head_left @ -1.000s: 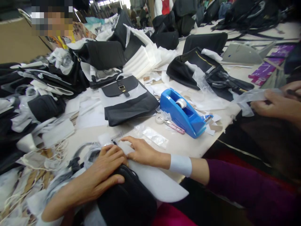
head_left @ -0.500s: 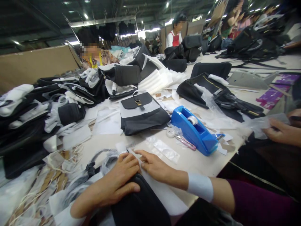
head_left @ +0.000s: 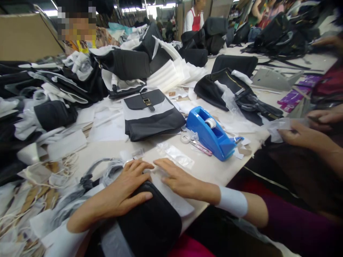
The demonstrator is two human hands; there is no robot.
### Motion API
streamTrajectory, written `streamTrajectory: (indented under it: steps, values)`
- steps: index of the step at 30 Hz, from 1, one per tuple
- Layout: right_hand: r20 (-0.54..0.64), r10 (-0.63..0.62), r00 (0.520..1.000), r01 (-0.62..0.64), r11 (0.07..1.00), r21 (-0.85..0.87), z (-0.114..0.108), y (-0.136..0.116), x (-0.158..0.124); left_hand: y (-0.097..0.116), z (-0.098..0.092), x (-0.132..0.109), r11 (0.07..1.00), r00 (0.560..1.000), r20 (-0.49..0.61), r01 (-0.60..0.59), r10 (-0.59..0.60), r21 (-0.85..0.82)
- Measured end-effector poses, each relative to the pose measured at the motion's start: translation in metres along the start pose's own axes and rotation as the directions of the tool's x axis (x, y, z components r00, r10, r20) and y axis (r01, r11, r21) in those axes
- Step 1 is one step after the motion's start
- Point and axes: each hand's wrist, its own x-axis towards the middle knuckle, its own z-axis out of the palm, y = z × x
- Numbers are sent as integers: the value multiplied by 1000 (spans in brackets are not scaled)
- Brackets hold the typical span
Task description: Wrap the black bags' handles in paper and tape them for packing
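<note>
Black bag (head_left: 150, 221) sits at the near edge of the table, right below me, and my left hand (head_left: 123, 189) lies over its top, palm down. That forearm comes in low from the lower left, out of a white cuff (head_left: 66, 239). The fingers (head_left: 136, 169) lie nearly flat and close together, pressing on the bag without clamping it, and my thumb (head_left: 143, 196) stretches along the bag's upper side.

My right hand (head_left: 180, 182) reaches across from a purple sleeve (head_left: 294, 228) and a white wristband (head_left: 233, 201), also palm down. Its fingers (head_left: 164, 166) are loosely together, resting on a white sheet (head_left: 171, 196) that sticks out from under the bag, just beside my left fingertips.

Beyond my hands, on the white table (head_left: 211, 178), lie a clear plastic packet (head_left: 175, 156), pink-handled snips (head_left: 198, 146) and a blue tape dispenser (head_left: 211, 134). Grey cords (head_left: 107, 171) are bundled to my left. Off to the right, a co-worker's hand (head_left: 302, 137) pinches clear plastic film (head_left: 278, 128).
</note>
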Motion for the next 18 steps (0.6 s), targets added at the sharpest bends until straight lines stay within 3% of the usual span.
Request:
streamTrajectory:
  steps: [3,6,8,12,15,18]
  values:
    - [101,-47,994,62,987,-146,-29,-13,-46,0,-2,3,1000,998,56,-6,8,-30]
    - [202,-68,977,109,974,-200,-35,-15,-76,-2,-3,5,999,998,58,-6,8,-44]
    - [160,-127,979,154,973,-171,-27,-9,-83,-2,-2,5,999,999,49,-11,12,-38]
    - [-46,-217,975,214,975,-65,-4,5,-70,-2,-1,3,999,999,18,-41,41,-27]
    - [-156,-59,986,64,998,27,5,5,-55,-1,-1,3,998,999,18,-47,47,-29]
    - [-115,201,973,-186,974,127,10,-3,-37,2,-1,6,998,998,57,-30,32,-51]
